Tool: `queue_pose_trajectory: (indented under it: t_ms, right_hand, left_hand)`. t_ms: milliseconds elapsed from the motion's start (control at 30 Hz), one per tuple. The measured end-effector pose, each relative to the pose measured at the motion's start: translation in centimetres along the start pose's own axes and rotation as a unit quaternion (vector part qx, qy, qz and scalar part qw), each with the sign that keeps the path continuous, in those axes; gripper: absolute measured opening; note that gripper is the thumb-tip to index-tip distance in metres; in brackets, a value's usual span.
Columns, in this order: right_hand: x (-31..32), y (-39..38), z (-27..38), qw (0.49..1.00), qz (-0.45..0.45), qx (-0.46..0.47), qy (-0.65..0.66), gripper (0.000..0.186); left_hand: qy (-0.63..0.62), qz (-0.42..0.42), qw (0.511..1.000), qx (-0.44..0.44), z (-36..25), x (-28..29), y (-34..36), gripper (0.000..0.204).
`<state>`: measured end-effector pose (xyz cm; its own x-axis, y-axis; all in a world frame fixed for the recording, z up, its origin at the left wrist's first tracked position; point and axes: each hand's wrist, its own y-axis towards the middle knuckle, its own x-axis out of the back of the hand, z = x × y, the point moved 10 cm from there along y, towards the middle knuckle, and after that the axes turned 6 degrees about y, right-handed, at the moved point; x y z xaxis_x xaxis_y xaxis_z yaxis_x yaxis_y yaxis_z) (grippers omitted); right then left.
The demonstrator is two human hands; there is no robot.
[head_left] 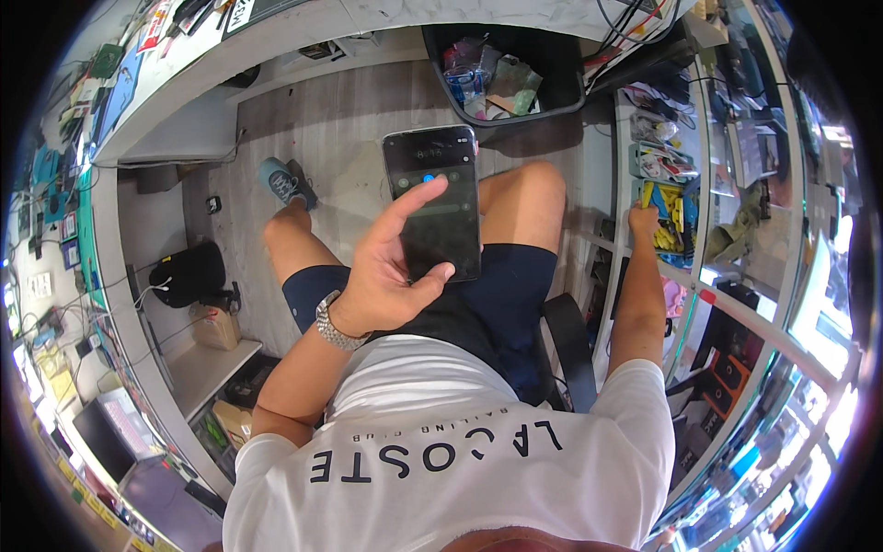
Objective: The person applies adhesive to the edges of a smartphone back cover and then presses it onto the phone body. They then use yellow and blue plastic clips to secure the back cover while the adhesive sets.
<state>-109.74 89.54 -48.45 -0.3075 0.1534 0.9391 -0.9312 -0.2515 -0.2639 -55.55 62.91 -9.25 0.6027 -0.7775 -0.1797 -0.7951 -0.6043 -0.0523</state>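
Left hand [377,271]: index finger and thumb spread apart over the front of the flat black rectangular smartphone [441,239]; the other fingers, mostly hidden behind it, support it.
Phone edges: top edge beyond the index fingertip, right edge just beside the thumb tip, open air around both.
Wrist: silver metal link watch [332,324], just behind those fingers.
Right hand [644,219]: at a narrow yellow piece [647,194]; cannot tell whether its fingers pinch it.
Yellow pile: yellow-and-black items [670,223], just right of those fingers, inside the white shelving frame [763,327].
Floor: grey wood-look floor [345,101], open room beyond and left of the left fingers.
Bin: black plastic bin [529,121], beyond the phone's top edge.
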Motion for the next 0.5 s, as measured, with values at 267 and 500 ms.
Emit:
queue_pose_trajectory:
  t_ms: [267, 500]
  right_hand:
    - [-0.3, 2.7, -2.1, 0.997, 0.032, -0.059, 0.036, 0.063]
    - [7.1, -2.7, 0.6, 0.947, -0.273, -0.054, 0.158, 0.052]
  left_hand:
    - [-0.020, 0.014, 0.999, 0.027, 1.7, -5.1, 1.2, 0.084]
    - [0.068, 0.057, 0.995, 0.053, 2.5, -6.6, 1.7, 0.084]
